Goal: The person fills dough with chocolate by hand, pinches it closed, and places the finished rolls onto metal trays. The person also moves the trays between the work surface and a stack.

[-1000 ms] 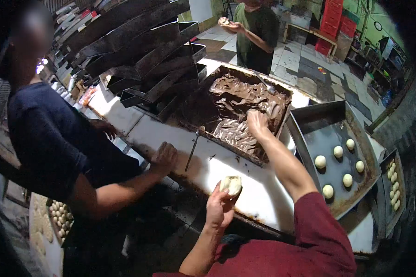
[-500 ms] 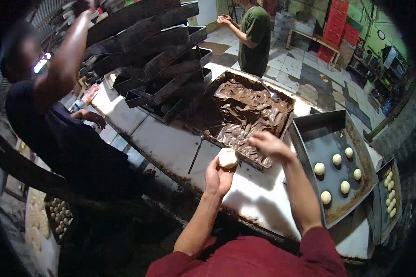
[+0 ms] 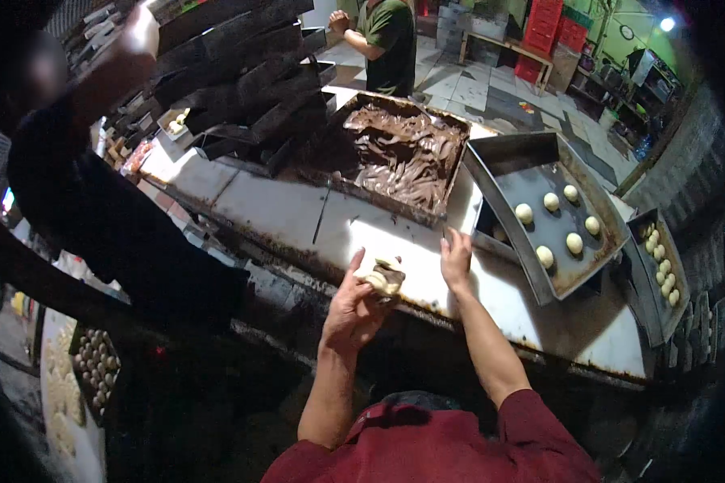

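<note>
While my half-curled left hand (image 3: 354, 312) holds dough (image 3: 373, 281), dark filling (image 3: 391, 274) apparently placed, my right hand (image 3: 457, 256) beside it is loosely open, seemingly empty; closing calls for pinching.

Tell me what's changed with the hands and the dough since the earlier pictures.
The right hand has left the brown paste and come back over the counter, near the left hand. The dough piece now carries a dark brown dab. The co-worker's arm at left has gone up from the counter. Unchanged: the left hand's hold on the dough.
</note>
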{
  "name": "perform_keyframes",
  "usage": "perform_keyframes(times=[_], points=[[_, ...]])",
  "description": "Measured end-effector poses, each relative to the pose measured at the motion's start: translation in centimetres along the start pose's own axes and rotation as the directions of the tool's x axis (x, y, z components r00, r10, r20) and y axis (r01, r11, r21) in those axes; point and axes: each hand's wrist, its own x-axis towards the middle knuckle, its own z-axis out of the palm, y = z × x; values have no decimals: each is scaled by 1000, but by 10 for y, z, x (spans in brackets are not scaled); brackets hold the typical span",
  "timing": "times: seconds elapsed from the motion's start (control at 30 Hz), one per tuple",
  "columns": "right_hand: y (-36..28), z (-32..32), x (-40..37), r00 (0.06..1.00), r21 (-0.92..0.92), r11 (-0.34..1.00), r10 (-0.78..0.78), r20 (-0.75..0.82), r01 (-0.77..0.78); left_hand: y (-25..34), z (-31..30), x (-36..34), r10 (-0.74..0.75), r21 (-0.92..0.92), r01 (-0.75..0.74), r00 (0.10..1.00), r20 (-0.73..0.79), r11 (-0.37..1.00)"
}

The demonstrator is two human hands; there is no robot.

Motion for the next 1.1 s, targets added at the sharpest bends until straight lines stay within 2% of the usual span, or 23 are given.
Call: perform_keyframes(times=[0.07, 0.13, 0.17, 0.2, 0.27, 0.3, 0.4, 0.47, 0.5, 0.53, 0.57, 0.6, 0.67, 0.73, 0.77, 0.83, 0.87, 0.9, 0.93, 0.97, 1.0, 1.07, 1.1], points=[[-51, -50, -18, 977, -12, 999, 54, 205, -53, -24, -2, -9, -147, -51, 147, 989, -6, 988], [-53, -78, -44, 779, 504, 754, 17, 627, -422, -54, -12, -13, -254, 30, 254, 967, -5, 967], [-58, -96, -52, 670, 463, 689, 43, 741, -557, -67, -11, -16, -279, 26, 279, 960, -7, 960], [-63, -119, -59, 548, 407, 610, 55, 834, -680, -79, -8, -17, -328, 182, 335, 942, -70, 924], [-65, -170, -77, 831, 345, 938, -178, 528, -19, -110, 0, -15, -274, 366, 356, 927, -256, 860], [-65, -194, -88, 877, 299, 927, -329, 351, 228, -127, 5, -11, -269, 364, 373, 914, -305, 854], [-29, -256, -106, 814, -51, 830, -529, 241, 555, -183, 50, -7, -353, 303, 440, 886, -300, 846], [17, -299, -104, 891, -55, 920, -359, 277, 388, -232, 85, -10, -458, 244, 512, 854, -244, 824], [42, -326, -96, 932, 41, 959, -282, 226, 280, -259, 98, -12, -490, 442, 482, 865, -105, 757], [46, -369, -82, 901, 60, 991, 79, 427, -116, -286, 114, -12, -534, 615, 403, 845, 36, 678], [72, -398, -71, 893, 165, 979, 36, 450, -122, -309, 136, -12, -551, 754, 299, 828, 100, 586], [98, -428, -63, 882, 269, 955, -17, 470, -125, -339, 156, -10, -594, 718, 331, 792, 141, 612], [141, -475, -63, 839, 292, 832, 321, 440, -472, -398, 183, 0, -630, 830, 279, 769, 108, 483], [188, -475, -89, 998, 162, 985, 60, -37, -53, -477, 188, 16, -493, 668, 320, 866, 82, 672], [198, -478, -98, 998, -136, 991, -4, -58, -4, -509, 189, 21, -443, 647, 299, 894, 68, 702], [240, -480, -116, 1000, -220, 975, -23, -11, 20, -564, 199, 29, -316, 655, 212, 948, 43, 725], [259, -486, -119, 999, -245, 970, 11, 49, 2, -591, 184, 38, -218, 749, 43, 966, 137, 662], [281, -492, -115, 998, -250, 966, 65, -13, -66, -609, 161, 51, -210, 896, -261, 913, 350, 359], [316, -486, -110, 982, -246, 953, 155, -110, -178, -614, 143, 60, -268, 835, -550, 803, 533, 12], [353, -458, -102, 918, 109, 942, 335, -214, -319, -604, 149, 58, -514, 823, -514, 787, 340, -242], [373, -431, -86, 824, 459, 806, 515, -236, -373, -594, 150, 57, -468, 831, -521, 794, 388, -195], [339, -414, -58, 840, 445, 764, 540, -47, -466, -559, 161, 43, -347, 876, -481, 829, 439, -41], [324, -422, -62, 934, 177, 917, 346, 89, -357, -537, 169, 34, -261, 875, -485, 844, 469, 3]])
